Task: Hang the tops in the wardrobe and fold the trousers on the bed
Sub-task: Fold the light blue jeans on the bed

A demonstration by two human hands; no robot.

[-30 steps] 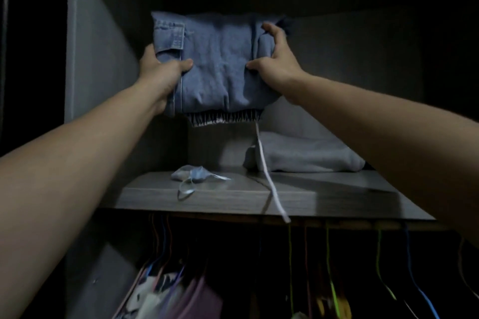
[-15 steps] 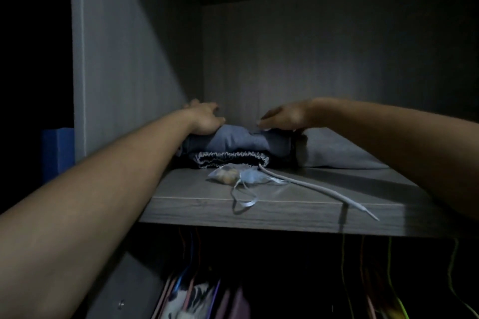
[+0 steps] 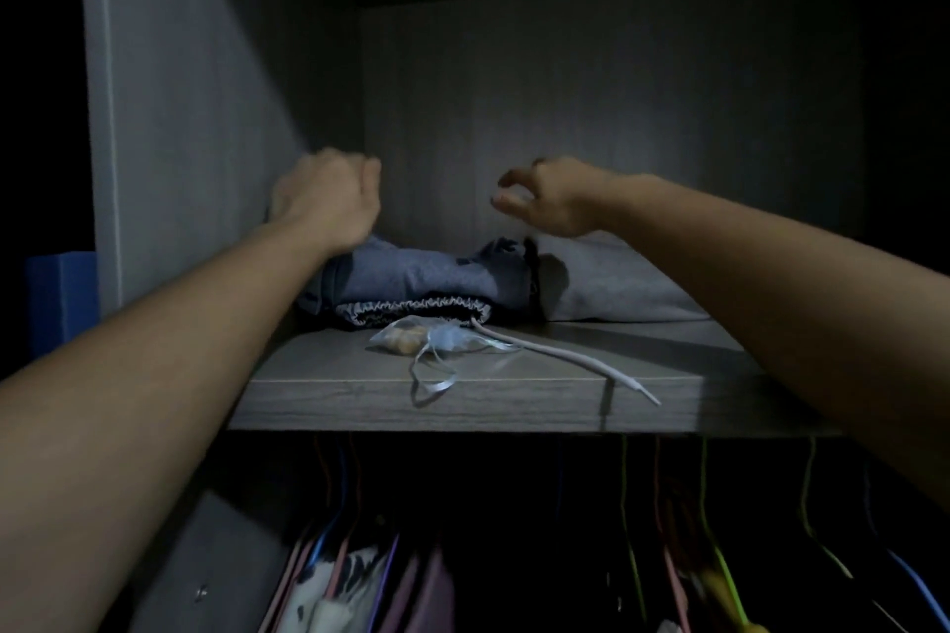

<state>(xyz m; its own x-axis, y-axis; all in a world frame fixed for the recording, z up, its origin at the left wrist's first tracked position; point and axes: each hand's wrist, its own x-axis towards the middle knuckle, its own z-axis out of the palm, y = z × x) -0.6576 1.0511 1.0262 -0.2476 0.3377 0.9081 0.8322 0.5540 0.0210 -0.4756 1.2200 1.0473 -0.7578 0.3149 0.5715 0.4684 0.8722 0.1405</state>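
Observation:
The folded blue denim trousers (image 3: 426, 278) lie on the grey wardrobe shelf (image 3: 493, 396), pushed toward the back left corner. Their white drawstring (image 3: 576, 360) trails forward over the shelf edge. My left hand (image 3: 329, 201) hovers just above the trousers' left end, fingers curled loosely and holding nothing. My right hand (image 3: 550, 201) is raised above the trousers' right end, fingers apart and bent, empty. Tops on hangers (image 3: 360, 581) hang in the dark space under the shelf.
A folded grey garment (image 3: 617, 283) lies on the shelf right of the trousers. A small sheer pouch (image 3: 416, 339) with a ribbon sits in front of them. The wardrobe's left wall (image 3: 205, 118) stands close by. Coloured hangers (image 3: 719, 555) hang below right.
The trousers went from held up in both hands to lying on the shelf. Both hands have since lifted off them and hold nothing.

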